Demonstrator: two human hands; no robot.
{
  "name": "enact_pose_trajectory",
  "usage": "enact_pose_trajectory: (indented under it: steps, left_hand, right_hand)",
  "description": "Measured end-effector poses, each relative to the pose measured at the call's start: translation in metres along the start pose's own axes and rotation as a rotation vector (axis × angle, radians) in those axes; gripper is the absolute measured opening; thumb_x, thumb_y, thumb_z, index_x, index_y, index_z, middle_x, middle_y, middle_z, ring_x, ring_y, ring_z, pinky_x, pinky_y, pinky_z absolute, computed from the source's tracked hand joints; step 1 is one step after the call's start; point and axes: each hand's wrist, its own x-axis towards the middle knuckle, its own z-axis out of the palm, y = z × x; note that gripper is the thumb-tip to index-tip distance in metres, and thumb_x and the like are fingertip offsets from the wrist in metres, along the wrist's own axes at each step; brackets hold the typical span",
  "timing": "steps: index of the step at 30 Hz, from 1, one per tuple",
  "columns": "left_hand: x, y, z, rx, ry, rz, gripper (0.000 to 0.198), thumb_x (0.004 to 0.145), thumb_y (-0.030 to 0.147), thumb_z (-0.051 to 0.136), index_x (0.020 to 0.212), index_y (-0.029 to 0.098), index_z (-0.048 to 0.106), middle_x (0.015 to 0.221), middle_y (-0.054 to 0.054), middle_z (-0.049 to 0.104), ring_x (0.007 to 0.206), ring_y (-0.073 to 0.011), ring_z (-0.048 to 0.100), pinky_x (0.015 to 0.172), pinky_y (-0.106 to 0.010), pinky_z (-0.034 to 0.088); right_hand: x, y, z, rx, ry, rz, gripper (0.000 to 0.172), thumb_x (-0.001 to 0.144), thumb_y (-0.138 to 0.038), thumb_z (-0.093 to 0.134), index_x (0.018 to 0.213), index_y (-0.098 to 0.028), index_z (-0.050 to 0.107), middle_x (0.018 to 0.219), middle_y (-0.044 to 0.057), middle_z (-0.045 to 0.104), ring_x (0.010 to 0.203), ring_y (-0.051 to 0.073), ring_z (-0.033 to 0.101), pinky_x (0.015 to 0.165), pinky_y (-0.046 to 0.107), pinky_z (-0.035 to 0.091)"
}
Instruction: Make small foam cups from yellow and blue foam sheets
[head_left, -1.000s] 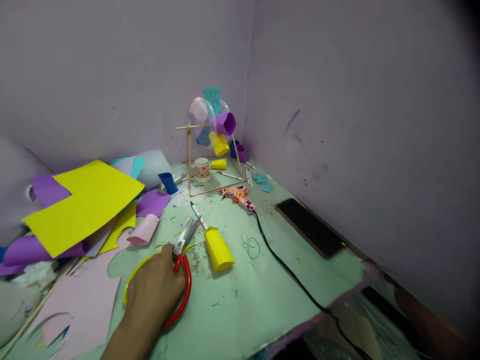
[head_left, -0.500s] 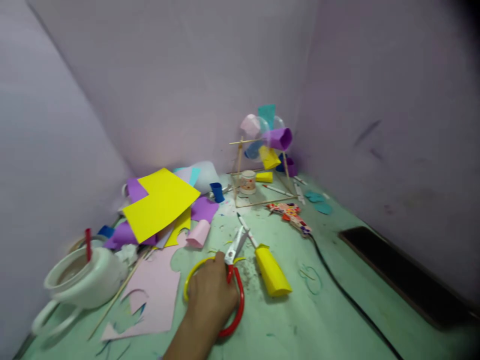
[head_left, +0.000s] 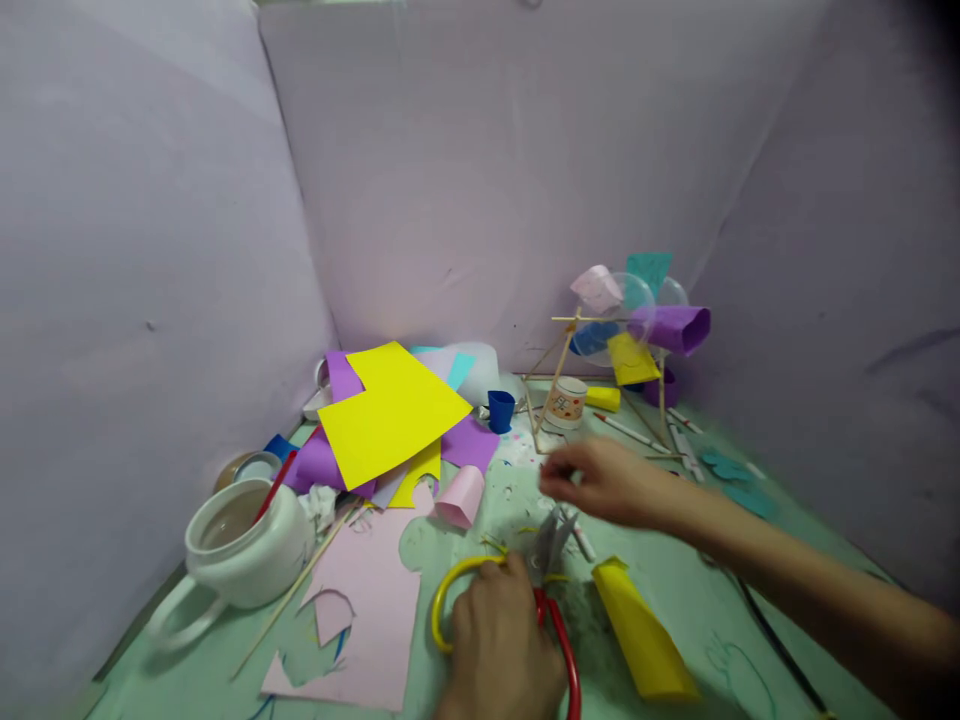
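My left hand [head_left: 501, 635] is closed on a pair of scissors [head_left: 551, 545] with one yellow and one red handle. Their blades point away from me, slightly apart. From the right, my right hand [head_left: 589, 475] reaches over the table beyond the blades. Its fingers are curled together; blur and angle hide what is in them, if anything. A white marker [head_left: 582, 540] lies beside the blades, partly hidden by my right arm. To the right of the scissors lies a yellow paper cup shape [head_left: 641, 635]. A pink paper cup shape [head_left: 460, 497] lies farther back on the left.
A white pot [head_left: 255, 560] with a red stick stands at left beside cut pink paper [head_left: 375, 610]. Yellow sheets [head_left: 394, 415] pile behind it. At back right stands a stick frame [head_left: 559, 380] with a wheel of paper cups [head_left: 679, 328]. A black cord [head_left: 780, 640] runs at right.
My right hand has come into view from the right, above the table. The left hand stays on the scissors. The view has shifted left, so things appear farther right.
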Motion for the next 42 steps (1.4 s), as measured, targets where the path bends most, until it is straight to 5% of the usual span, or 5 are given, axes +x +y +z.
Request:
enact_pose_trajectory:
  steps: [6,12,19,34,42]
  left_hand:
    - [0.001,-0.001,0.000,-0.033,-0.039,0.006,0.040,0.073,0.018,0.049,0.113,0.014,0.054,0.105,-0.017,0.063,0.094,-0.0318,0.062,0.081,-0.044,0.049]
    - [0.002,-0.002,0.004,-0.065,0.001,0.014,0.039,0.074,0.021,0.049,0.112,0.015,0.054,0.105,-0.017,0.063,0.095,-0.0329,0.062,0.081,-0.045,0.049]
    - [-0.001,-0.004,0.005,-0.009,0.055,0.032,0.034,0.076,0.020,0.045,0.109,0.018,0.055,0.099,-0.015,0.065,0.091,-0.0305,0.064,0.076,-0.041,0.050]
    - [0.005,-0.007,0.012,0.170,0.169,0.122,0.025,0.083,0.024,0.030,0.092,0.019,0.052,0.087,-0.013,0.068,0.082,-0.0304,0.065,0.062,-0.037,0.042]
    - [0.015,0.000,0.006,0.242,0.029,0.079,0.030,0.084,0.036,0.025,0.089,0.022,0.051,0.089,-0.014,0.066,0.083,-0.0334,0.063,0.066,-0.040,0.042]
  right_hand:
    - [0.124,-0.052,0.040,-0.254,-0.068,0.315,0.029,0.089,-0.030,0.054,0.114,-0.016,0.054,0.115,0.008,0.058,0.096,0.020,0.060,0.080,0.041,0.051]
    - [0.129,-0.047,0.063,-0.272,-0.050,0.445,0.028,0.089,-0.030,0.054,0.113,-0.017,0.055,0.116,0.008,0.058,0.098,0.021,0.059,0.082,0.041,0.050]
    - [0.116,-0.046,0.012,-0.100,0.008,0.448,0.028,0.089,-0.030,0.054,0.112,-0.015,0.055,0.111,0.007,0.060,0.092,0.019,0.061,0.077,0.039,0.052]
    - [-0.139,0.018,-0.037,0.582,0.307,0.290,0.036,0.074,-0.055,0.056,0.076,-0.019,0.049,0.043,-0.011,0.038,0.034,0.004,0.031,0.034,0.016,0.025]
    - [-0.289,0.095,-0.017,0.935,0.020,0.509,0.053,0.044,-0.061,0.076,0.059,-0.015,0.053,0.040,-0.008,0.047,0.029,0.003,0.033,0.030,0.016,0.025]
